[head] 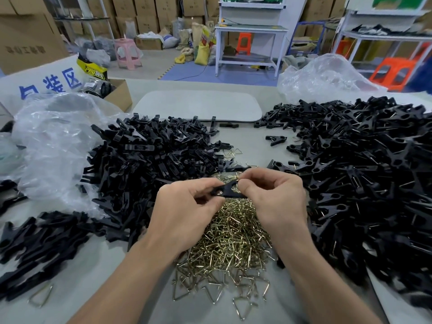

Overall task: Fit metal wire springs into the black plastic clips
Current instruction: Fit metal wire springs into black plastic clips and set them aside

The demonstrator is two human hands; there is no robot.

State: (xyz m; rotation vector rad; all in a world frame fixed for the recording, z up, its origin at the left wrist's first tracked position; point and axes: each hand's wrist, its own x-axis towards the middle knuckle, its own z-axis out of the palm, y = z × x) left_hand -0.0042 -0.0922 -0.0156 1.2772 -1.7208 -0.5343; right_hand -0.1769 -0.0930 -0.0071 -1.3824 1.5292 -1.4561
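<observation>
Loose wire springs (224,249) lay heaped directly below the fingers on the surface (252,141). Above them, the left hand (184,206) gripped 1 black clip (228,190) at its tail. The right hand (278,199) pinched its open end, any spring there hidden. Holding the clip steady and seating the wire squarely would likely serve best.

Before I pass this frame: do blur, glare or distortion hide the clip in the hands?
Head view, centre: light even, shadows soft; the black plastic clip pinched by left hand and right hand is sharp. Head view, edges: wide-angle bowing; black clips at lower left smear. Head view, left: mild glare on the crumpled clear plastic bag.
</observation>
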